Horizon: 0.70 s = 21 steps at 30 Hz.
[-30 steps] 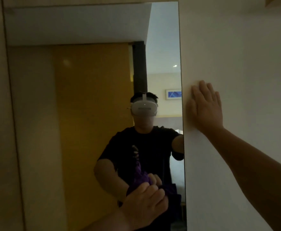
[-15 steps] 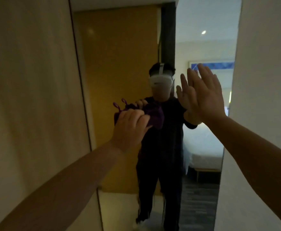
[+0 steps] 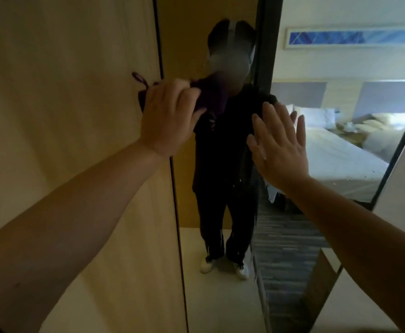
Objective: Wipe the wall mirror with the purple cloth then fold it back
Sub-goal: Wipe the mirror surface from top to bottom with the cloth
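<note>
From the head camera, the only view, we see our left hand [image 3: 170, 118] clenched around the bunched, dark purple fabric cloth [image 3: 211, 97], pressing it against the tall, dark-framed glass wall mirror [image 3: 220, 272] near its left edge, at about head height in the reflection. We judge it is balled up so the palm can push firmly while wiping. A thin loop of the cloth sticks out to the left over the pale wooden wall panel [image 3: 64, 92]. Our right hand [image 3: 281, 150] lies flat with fingers spread and released, grasping nothing, apparently braced on the glass for steadiness. We count one cloth, one mirror and two hands. In the reflection stands one person, and we see what looks like two white beds.
</note>
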Each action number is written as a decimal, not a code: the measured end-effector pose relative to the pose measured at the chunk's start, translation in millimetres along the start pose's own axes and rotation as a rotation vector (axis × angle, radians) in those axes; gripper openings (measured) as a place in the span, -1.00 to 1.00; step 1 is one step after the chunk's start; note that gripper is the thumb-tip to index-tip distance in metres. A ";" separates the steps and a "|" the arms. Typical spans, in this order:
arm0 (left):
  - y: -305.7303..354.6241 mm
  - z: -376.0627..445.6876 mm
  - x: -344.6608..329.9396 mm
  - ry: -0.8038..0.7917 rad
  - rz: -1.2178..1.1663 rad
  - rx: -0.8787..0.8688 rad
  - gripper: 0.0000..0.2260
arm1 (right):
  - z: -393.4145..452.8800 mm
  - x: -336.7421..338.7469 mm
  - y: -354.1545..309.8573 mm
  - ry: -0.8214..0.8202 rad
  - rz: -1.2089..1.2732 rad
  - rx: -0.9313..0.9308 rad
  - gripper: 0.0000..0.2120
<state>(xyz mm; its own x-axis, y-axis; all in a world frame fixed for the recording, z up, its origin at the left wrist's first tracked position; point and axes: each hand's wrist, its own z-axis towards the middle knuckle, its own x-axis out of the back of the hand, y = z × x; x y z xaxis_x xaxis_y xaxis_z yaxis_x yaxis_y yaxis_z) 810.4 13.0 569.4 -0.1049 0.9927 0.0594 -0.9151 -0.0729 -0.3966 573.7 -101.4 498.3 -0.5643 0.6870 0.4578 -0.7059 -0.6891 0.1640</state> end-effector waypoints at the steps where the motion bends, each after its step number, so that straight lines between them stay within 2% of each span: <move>1: -3.3 11.3 -5.0 0.031 0.013 -0.005 -0.70 | -2.5 -3.9 2.1 0.020 -0.003 0.000 -0.52; 7: -17.3 105.0 -42.0 0.226 0.211 -0.082 -0.76 | -8.6 -27.9 18.6 0.128 -0.005 0.070 -0.51; 11: -5.1 114.8 -63.9 0.158 0.236 0.007 -0.74 | -8.0 -41.5 27.9 0.268 -0.051 0.130 -0.50; 14: 19.6 48.3 -67.1 0.090 0.124 -0.111 -0.75 | -5.2 -47.2 30.5 0.329 -0.054 0.151 -0.50; 16: 46.7 -17.7 -67.1 0.012 0.052 -0.146 -0.86 | -4.9 -48.7 30.9 0.354 -0.035 0.158 -0.52; 17: 63.0 -56.4 -68.0 -0.051 0.027 -0.118 -0.91 | -5.3 -49.1 31.0 0.361 -0.026 0.157 -0.53; 19: 97.3 -139.8 -65.5 -0.271 -0.053 -0.028 -0.85 | -6.5 -49.3 29.8 0.371 -0.018 0.147 -0.55; 20: 114.4 -181.9 -62.7 -0.351 -0.095 -0.053 -0.84 | -7.2 -49.6 29.0 0.377 -0.018 0.144 -0.56; 21: 128.3 -220.6 -60.2 -0.358 -0.124 -0.101 -0.87 | -7.6 -49.7 29.0 0.378 -0.018 0.142 -0.56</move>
<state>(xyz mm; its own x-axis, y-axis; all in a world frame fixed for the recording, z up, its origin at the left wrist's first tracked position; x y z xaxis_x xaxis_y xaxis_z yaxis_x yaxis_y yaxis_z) 785.2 -35.0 312.8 -0.1413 0.8957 0.4216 -0.8882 0.0734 -0.4536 578.0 -153.8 473.7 -0.6890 0.7172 0.1042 -0.6657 -0.6832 0.3002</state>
